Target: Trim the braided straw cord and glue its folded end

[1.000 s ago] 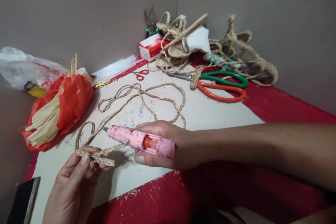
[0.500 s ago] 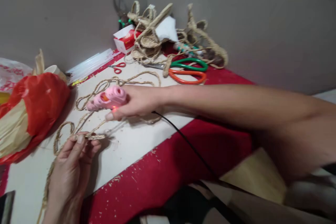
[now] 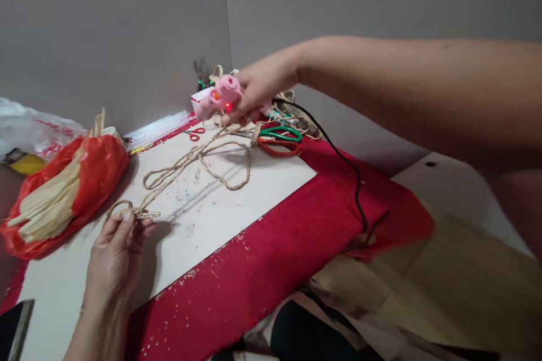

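Observation:
Between the thumb and fingers of my left hand (image 3: 116, 256), a piece of braided straw cord (image 3: 146, 214) is pinched near its end. From there the cord runs up over the white board in loose loops (image 3: 226, 187). My right hand (image 3: 258, 90) is wrapped around a pink glue gun (image 3: 228, 92) with a small red light glowing on it. The gun is raised above the far part of the board, and its black cable (image 3: 339, 152) trails off to the right. Cord seems to pass under or by the right hand; whether it touches is hidden.
Large scissors with green and orange handles (image 3: 282, 141) and small red scissors (image 3: 195, 134) lie at the back. Clear glue sticks (image 3: 161, 131) rest by the wall. A red plastic bag (image 3: 99, 172) with pale straw stands left. The white board (image 3: 220, 225) lies on red cloth (image 3: 271, 254).
My right hand has carried the glue gun up and away from my left hand, toward the back. My left hand still pinches the cord. The view has shifted.

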Demonstrator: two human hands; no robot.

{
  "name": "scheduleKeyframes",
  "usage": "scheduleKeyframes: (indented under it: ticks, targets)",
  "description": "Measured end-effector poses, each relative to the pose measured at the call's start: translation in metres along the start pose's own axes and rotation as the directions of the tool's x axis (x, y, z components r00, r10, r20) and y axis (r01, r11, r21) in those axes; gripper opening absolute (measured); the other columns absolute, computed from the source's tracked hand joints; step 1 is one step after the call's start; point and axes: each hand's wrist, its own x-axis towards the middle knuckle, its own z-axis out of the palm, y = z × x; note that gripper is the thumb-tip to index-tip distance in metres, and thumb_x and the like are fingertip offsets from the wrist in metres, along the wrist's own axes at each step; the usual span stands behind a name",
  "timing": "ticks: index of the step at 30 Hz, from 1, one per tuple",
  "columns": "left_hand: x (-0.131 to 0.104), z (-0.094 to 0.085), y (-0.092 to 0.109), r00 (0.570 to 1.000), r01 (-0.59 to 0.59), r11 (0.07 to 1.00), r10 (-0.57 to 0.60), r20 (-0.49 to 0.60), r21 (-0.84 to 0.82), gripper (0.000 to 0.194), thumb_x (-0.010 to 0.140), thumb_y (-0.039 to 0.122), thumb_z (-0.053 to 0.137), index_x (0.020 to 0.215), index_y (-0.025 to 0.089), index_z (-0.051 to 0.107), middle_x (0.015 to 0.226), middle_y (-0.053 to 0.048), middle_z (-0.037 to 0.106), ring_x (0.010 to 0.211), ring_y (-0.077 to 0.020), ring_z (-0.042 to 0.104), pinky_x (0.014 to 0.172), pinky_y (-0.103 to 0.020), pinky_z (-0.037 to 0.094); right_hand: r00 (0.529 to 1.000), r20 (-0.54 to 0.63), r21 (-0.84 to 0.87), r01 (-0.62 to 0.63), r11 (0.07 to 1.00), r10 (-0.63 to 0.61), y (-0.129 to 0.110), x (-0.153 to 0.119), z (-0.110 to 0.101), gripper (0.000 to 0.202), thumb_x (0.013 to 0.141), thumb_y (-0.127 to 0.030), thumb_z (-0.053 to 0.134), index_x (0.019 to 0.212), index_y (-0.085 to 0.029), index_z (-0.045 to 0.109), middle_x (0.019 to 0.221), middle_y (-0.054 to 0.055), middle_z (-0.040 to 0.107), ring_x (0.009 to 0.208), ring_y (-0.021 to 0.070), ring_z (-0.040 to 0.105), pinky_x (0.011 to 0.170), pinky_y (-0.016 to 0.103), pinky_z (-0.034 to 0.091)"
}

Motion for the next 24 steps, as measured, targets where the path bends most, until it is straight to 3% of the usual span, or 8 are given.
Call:
scheduleKeyframes:
  ticks: [2, 5, 8, 10, 13, 16, 20, 24]
  targets:
    - [0.002, -0.002, -0.002, 1.0, 0.014, 1.0, -0.014, -0.018, -0.016, 0.02, 0.062, 0.025, 0.084, 0.073, 0.02, 0.069, 0.068, 0.004, 0.066, 0.06, -0.011, 0.065, 0.057, -0.02, 0.057, 0.997, -0.028, -0.155, 0.065, 0.986, -0.07, 0.0, 0.022, 0.0, 0.019, 0.078, -0.026, 0.067, 0.074, -0.008, 0.063, 0.055, -0.009, 0.042, 0.058, 0.0033, 0.045, 0.066, 0.021, 0.037]
    - [0.003, -0.006, -0.006, 0.998, 0.042, 0.999, -0.043, -0.037, -0.026, 0.016, 0.064, 0.024, 0.082, 0.073, 0.019, 0.07, 0.071, 0.003, 0.066, 0.064, -0.0121, 0.067, 0.062, -0.022, 0.059, 0.981, -0.033, -0.265, 0.174, 0.948, -0.189, 0.007, 0.041, 0.027, 0.015, 0.08, -0.028, 0.066, 0.081, -0.013, 0.062, 0.066, -0.005, 0.048, 0.066, 0.0076, 0.043, 0.068, 0.023, 0.036]
    - [0.001, -0.006, -0.009, 0.994, 0.093, 0.995, -0.094, -0.05, -0.028, 0.016, 0.062, 0.023, 0.084, 0.07, 0.018, 0.071, 0.076, 0.002, 0.067, 0.065, -0.0129, 0.068, 0.063, -0.024, 0.06, 0.981, 0.04, -0.35, 0.192, 0.917, -0.19, 0.015, 0.036, 0.062, 0.016, 0.082, -0.028, 0.063, 0.079, -0.012, 0.061, 0.074, 0.002, 0.055, 0.068, 0.0117, 0.046, 0.067, 0.026, 0.036]
    - [-0.002, -0.004, -0.011, 0.989, 0.135, 0.991, -0.136, -0.053, -0.022, 0.02, 0.058, 0.024, 0.087, 0.07, 0.017, 0.072, 0.077, 0.001, 0.068, 0.065, -0.0142, 0.068, 0.064, -0.025, 0.061, 0.971, -0.002, -0.38, 0.221, 0.898, -0.239, 0.015, 0.022, 0.077, 0.019, 0.084, -0.03, 0.06, 0.079, -0.012, 0.06, 0.081, 0.007, 0.057, 0.074, 0.0145, 0.048, 0.071, 0.028, 0.036]
    - [-0.007, 0.002, -0.012, 0.979, 0.192, 0.981, -0.192, -0.067, -0.003, 0.027, 0.05, 0.026, 0.09, 0.07, 0.016, 0.074, 0.075, 0.0, 0.068, 0.064, -0.0157, 0.068, 0.064, -0.026, 0.061, 0.916, -0.137, -0.119, 0.362, 0.925, -0.376, 0.001, -0.009, 0.086, 0.024, 0.088, -0.036, 0.056, 0.084, -0.013, 0.059, 0.081, 0.004, 0.057, 0.075, 0.0131, 0.05, 0.074, 0.027, 0.039]
    - [-0.01, 0.005, -0.014, 0.97, 0.229, 0.973, -0.226, -0.087, 0.022, 0.033, 0.045, 0.028, 0.092, 0.071, 0.017, 0.075, 0.073, 0.001, 0.069, 0.061, -0.0147, 0.067, 0.061, -0.023, 0.06, 0.869, 0.033, 0.32, 0.458, 0.829, -0.493, -0.012, -0.034, 0.097, 0.022, 0.09, -0.037, 0.056, 0.086, -0.016, 0.058, 0.075, -0.003, 0.053, 0.067, 0.0079, 0.048, 0.067, 0.02, 0.039]
    - [-0.01, 0.003, -0.019, 0.971, 0.212, 0.973, -0.2, -0.128, 0.086, 0.038, 0.048, 0.034, 0.091, 0.079, 0.019, 0.077, 0.069, -0.001, 0.071, 0.056, -0.014, 0.066, 0.055, -0.02, 0.058, 0.822, 0.237, 0.652, 0.26, 0.712, -0.518, -0.007, -0.038, 0.126, 0.031, 0.083, -0.032, 0.066, 0.067, -0.016, 0.045, 0.065, -0.006, 0.043, 0.057, 0.0041, 0.039, 0.055, 0.016, 0.035]
    - [-0.014, 0.002, -0.021, 0.962, 0.24, 0.955, -0.209, -0.174, 0.176, 0.035, 0.061, 0.038, 0.085, 0.09, 0.021, 0.076, 0.079, -0.004, 0.076, 0.068, -0.017, 0.072, 0.071, -0.022, 0.059, 0.799, 0.314, 0.769, 0.102, 0.631, -0.512, 0.009, -0.025, 0.145, 0.03, 0.088, -0.025, 0.06, 0.066, -0.017, 0.04, 0.063, -0.007, 0.035, 0.055, 0.0026, 0.033, 0.052, 0.015, 0.031]
